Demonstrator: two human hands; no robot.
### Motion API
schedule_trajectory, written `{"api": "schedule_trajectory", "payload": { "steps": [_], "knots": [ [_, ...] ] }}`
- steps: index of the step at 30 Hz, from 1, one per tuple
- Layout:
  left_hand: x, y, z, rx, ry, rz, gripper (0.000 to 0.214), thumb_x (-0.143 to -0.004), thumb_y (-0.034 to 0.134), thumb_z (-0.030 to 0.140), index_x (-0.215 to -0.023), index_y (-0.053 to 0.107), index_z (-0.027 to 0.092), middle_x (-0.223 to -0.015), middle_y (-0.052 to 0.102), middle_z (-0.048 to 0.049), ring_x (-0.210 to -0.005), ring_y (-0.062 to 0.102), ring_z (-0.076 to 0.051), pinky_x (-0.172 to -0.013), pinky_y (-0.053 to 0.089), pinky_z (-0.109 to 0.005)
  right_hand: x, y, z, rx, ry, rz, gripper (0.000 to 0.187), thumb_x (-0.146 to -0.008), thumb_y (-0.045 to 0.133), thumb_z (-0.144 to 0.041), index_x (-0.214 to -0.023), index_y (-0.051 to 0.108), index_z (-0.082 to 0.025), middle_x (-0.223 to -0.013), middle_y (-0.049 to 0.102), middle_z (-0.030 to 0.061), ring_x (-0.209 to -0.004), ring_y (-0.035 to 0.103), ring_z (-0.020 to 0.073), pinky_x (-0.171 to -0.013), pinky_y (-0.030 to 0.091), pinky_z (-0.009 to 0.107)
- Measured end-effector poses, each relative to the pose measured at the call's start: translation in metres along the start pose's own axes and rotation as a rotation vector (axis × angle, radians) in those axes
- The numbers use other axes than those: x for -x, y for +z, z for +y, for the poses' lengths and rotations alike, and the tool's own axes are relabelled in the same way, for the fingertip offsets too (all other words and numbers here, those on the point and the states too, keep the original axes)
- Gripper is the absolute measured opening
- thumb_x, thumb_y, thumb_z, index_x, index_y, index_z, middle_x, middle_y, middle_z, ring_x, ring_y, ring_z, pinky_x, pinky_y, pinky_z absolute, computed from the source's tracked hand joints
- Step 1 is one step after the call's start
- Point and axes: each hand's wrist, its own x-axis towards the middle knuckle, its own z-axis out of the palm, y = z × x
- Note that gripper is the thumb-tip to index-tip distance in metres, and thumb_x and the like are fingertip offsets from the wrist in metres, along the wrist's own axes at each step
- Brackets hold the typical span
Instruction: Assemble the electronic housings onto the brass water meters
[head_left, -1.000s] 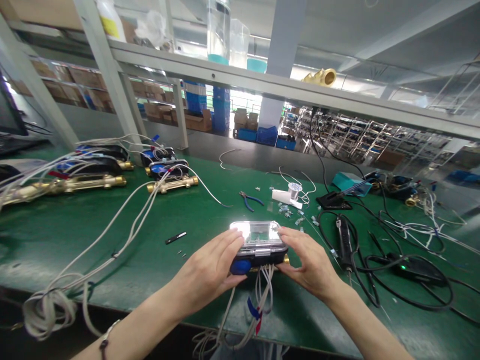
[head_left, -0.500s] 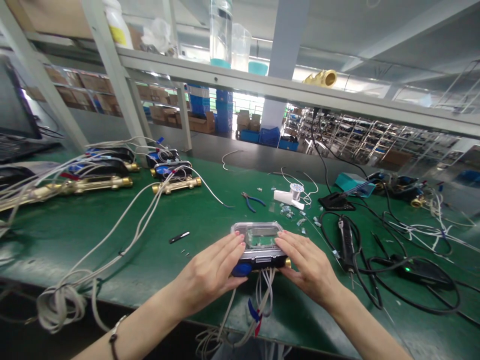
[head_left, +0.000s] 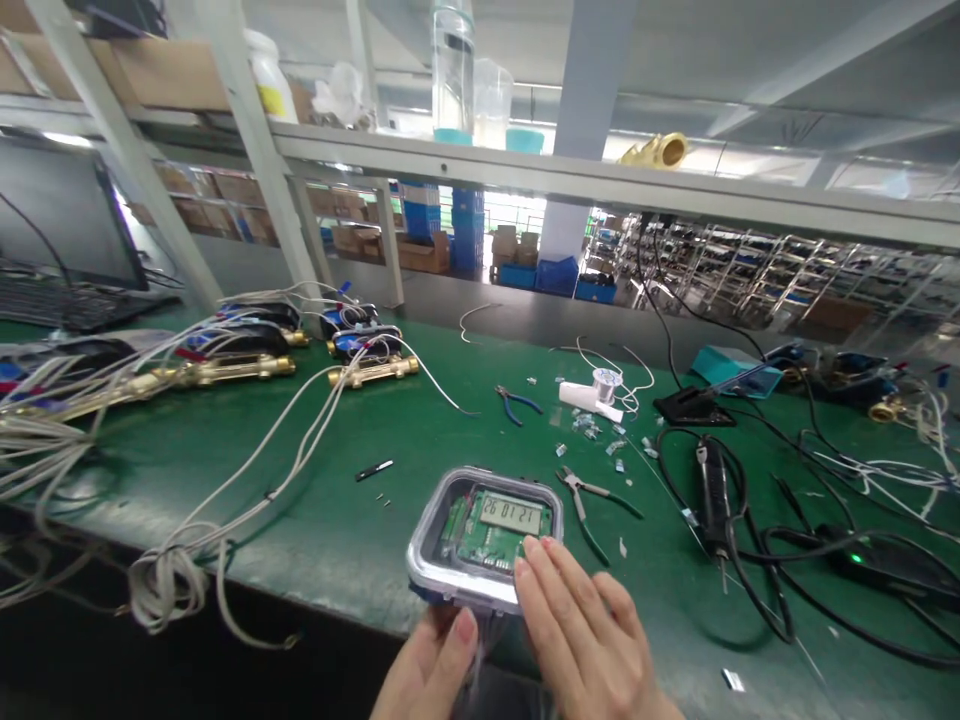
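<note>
A meter (head_left: 457, 580) with a clear lid is tilted toward me at the table's front edge. Its green circuit board (head_left: 472, 545) and lit-up digits on the display (head_left: 511, 513) show through the lid. My left hand (head_left: 431, 665) is closed on its near side from below, thumb at the front rim and the other fingers hidden. My right hand (head_left: 592, 635) grips the right front corner, fingers lying over the lid and thumb out of sight. Green-handled cutters (head_left: 592, 510) lie just beyond the meter to the right.
Brass-bodied meters with white cables (head_left: 375, 372) stand at left. Blue-handled pliers (head_left: 517, 405), a solder spool (head_left: 606, 385) and small scattered pieces lie farther back. A black electric screwdriver (head_left: 712, 500) and looping black cords are at right. A shelf beam (head_left: 525, 170) crosses above.
The meter has come nearer and turned its lid toward me, so the display digits show. My left hand has shifted from its left side to underneath. The green-handled cutters are now uncovered.
</note>
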Motion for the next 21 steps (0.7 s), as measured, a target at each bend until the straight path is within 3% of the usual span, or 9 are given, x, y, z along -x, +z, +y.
{"api": "schedule_trajectory", "payload": {
  "steps": [2, 5, 9, 11, 14, 16, 17, 19, 21],
  "knots": [
    [-0.001, 0.005, 0.004, -0.01, 0.012, 0.026, 0.054, -0.073, 0.061, 0.063, -0.106, 0.065, 0.021, -0.101, 0.071, -0.0098, -0.107, 0.062, -0.03, -0.096, 0.05, -0.041, -0.006, 0.002, -0.011, 0.002, 0.008, 0.068, 0.044, -0.097, 0.025, -0.011, -0.098, 0.07, -0.013, -0.109, 0.069, 0.0035, -0.102, 0.064, 0.0132, -0.106, 0.025, 0.027],
    [-0.002, 0.003, 0.009, -0.026, 0.011, 0.066, 0.055, -0.069, 0.063, 0.065, -0.103, 0.067, 0.023, -0.093, 0.073, -0.0092, -0.105, 0.063, -0.032, -0.09, 0.053, -0.042, -0.007, 0.01, -0.029, -0.02, 0.081, 0.156, 0.035, -0.096, 0.036, -0.015, -0.092, 0.07, -0.019, -0.102, 0.071, -0.0013, -0.095, 0.066, 0.0086, -0.103, 0.027, 0.02],
    [0.004, -0.011, 0.016, -0.085, -0.036, 0.111, 0.053, -0.069, 0.064, 0.062, -0.099, 0.069, 0.018, -0.083, 0.073, -0.0088, -0.094, 0.067, -0.032, -0.088, 0.053, -0.044, 0.006, 0.019, -0.047, -0.062, 0.187, 0.256, 0.024, -0.091, 0.047, -0.022, -0.097, 0.069, -0.027, -0.099, 0.072, -0.0042, -0.087, 0.068, 0.0108, -0.09, 0.04, 0.021],
    [0.006, -0.017, 0.03, -0.136, -0.055, 0.054, 0.055, -0.068, 0.066, 0.061, -0.098, 0.069, 0.014, -0.078, 0.072, -0.0086, -0.083, 0.068, -0.03, -0.085, 0.053, -0.043, 0.011, 0.013, -0.046, -0.113, 0.166, 0.219, 0.023, -0.089, 0.05, -0.029, -0.102, 0.068, -0.03, -0.096, 0.073, -0.0035, -0.083, 0.069, 0.0148, -0.083, 0.046, 0.027],
    [0.005, -0.019, 0.066, -0.278, -0.034, -0.16, 0.054, -0.067, 0.068, 0.058, -0.096, 0.067, 0.013, -0.077, 0.071, -0.0081, -0.078, 0.066, -0.026, -0.081, 0.051, -0.038, 0.008, -0.007, -0.027, -0.241, 0.139, 0.084, 0.029, -0.087, 0.052, -0.032, -0.113, 0.063, -0.029, -0.1, 0.072, 0.0013, -0.087, 0.068, 0.0194, -0.08, 0.049, 0.032],
    [0.0, -0.015, 0.095, -0.463, -0.017, -0.348, 0.047, -0.069, 0.065, 0.054, -0.093, 0.066, 0.014, -0.08, 0.069, -0.0062, -0.083, 0.064, -0.024, -0.082, 0.049, -0.034, -0.003, -0.018, -0.01, -0.321, 0.233, 0.047, 0.034, -0.087, 0.05, -0.025, -0.12, 0.059, -0.024, -0.11, 0.068, 0.0066, -0.098, 0.064, 0.0215, -0.083, 0.049, 0.034],
    [-0.004, -0.012, 0.108, -0.605, -0.007, -0.387, 0.042, -0.07, 0.063, 0.052, -0.089, 0.065, 0.015, -0.078, 0.067, -0.0039, -0.081, 0.063, -0.021, -0.079, 0.049, -0.031, -0.009, -0.02, -0.002, -0.355, 0.304, 0.034, 0.035, -0.087, 0.048, -0.022, -0.121, 0.057, -0.022, -0.115, 0.066, 0.0088, -0.104, 0.062, 0.0221, -0.086, 0.048, 0.035],
    [-0.012, -0.003, 0.13, -1.032, -0.051, -0.448, 0.032, -0.07, 0.059, 0.046, -0.077, 0.062, 0.016, -0.068, 0.059, 0.001, -0.065, 0.056, -0.015, -0.061, 0.044, -0.023, -0.023, -0.017, 0.01, -0.437, 0.453, -0.02, 0.032, -0.09, 0.044, -0.022, -0.119, 0.057, -0.02, -0.117, 0.063, 0.01, -0.11, 0.058, 0.0219, -0.091, 0.046, 0.036],
    [-0.019, 0.009, 0.142, -1.348, -0.075, -0.477, 0.027, -0.066, 0.058, 0.045, -0.064, 0.056, 0.018, -0.056, 0.047, 0.0048, -0.051, 0.044, -0.011, -0.046, 0.032, -0.021, -0.035, -0.006, 0.016, -0.596, 0.585, -0.164, 0.03, -0.095, 0.037, -0.029, -0.108, 0.062, -0.02, -0.109, 0.066, 0.0087, -0.104, 0.059, 0.0206, -0.088, 0.046, 0.035]
  ]
}}
